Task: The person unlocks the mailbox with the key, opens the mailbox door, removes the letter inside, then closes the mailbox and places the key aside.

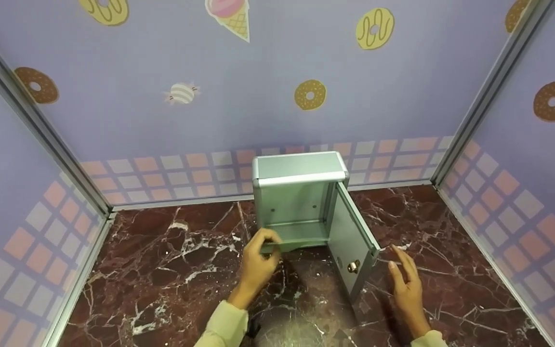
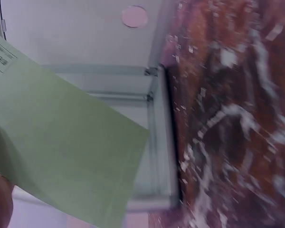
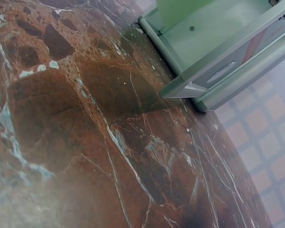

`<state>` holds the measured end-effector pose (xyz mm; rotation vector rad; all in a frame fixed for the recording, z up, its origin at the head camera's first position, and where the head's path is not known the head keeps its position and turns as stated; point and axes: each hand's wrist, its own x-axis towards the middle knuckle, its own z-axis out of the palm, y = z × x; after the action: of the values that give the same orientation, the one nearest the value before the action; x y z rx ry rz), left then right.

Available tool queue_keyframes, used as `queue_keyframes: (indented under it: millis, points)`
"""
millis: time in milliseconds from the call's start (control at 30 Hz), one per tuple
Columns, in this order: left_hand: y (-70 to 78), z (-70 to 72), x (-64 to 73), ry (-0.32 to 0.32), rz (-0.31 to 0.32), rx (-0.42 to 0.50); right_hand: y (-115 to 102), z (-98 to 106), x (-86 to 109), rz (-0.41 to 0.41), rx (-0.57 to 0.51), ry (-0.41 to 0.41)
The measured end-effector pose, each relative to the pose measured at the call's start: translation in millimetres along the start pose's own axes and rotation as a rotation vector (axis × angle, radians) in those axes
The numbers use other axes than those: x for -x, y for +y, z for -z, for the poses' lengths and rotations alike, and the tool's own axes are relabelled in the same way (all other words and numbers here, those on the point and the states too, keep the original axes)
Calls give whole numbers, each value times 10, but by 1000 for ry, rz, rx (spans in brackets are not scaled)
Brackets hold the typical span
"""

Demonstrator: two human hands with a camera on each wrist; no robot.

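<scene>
Pale sleeves (image 1: pixel 224 325) lay nearest the head camera, directly behind the fingers of both hands. On the left hand (image 1: pixel 256 265), the thumb and forefinger were bent toward each other and pinched a light green paper sheet (image 2: pixel 71 142); the remaining fingers of this hand were largely hidden. The sheet extended to the right of the left fingers, across the lower front of a metal wall box (image 1: pixel 297 165), and bore a small printed label (image 2: pixel 2 56) at one corner. Whether the sheet touched the box could not be determined. The box stood upright just beyond the left fingertips, its front opening facing the person. From its right side, a hinged door (image 1: pixel 352 236) swung outward into the space between the two hands, and a metal lock (image 1: pixel 353 266) projected from the inner face of the door. On the right hand (image 1: pixel 407 291), the fingers were extended, the thumb was set slightly apart from them, and nothing was held; the fingertips were positioned just beside the free edge of the door, without contact. A dark red marbled tabletop (image 1: pixel 162 284) lay beneath all fingers. Beyond the fingers, behind the box, stood a lilac back panel (image 1: pixel 253 106) printed with sweets and pink-and-white squares.
</scene>
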<state>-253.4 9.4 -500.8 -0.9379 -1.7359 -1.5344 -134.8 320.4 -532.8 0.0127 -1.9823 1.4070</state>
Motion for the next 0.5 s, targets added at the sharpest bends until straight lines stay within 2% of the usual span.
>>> queue_keyframes:
  millis: [67,200,400,500]
  points:
    - [88,98,13,29,-64,4,4,-5,1,25,3,5]
    - [250,279,17,66,-135,-12,-28,-19,-1,42,3,7]
    - [202,533,130,95,-188,-75,-14,-48,28,-13,-8,-13]
    - [170,670,174,125,-184,-108,130,-55,47,-19,-4,-6]
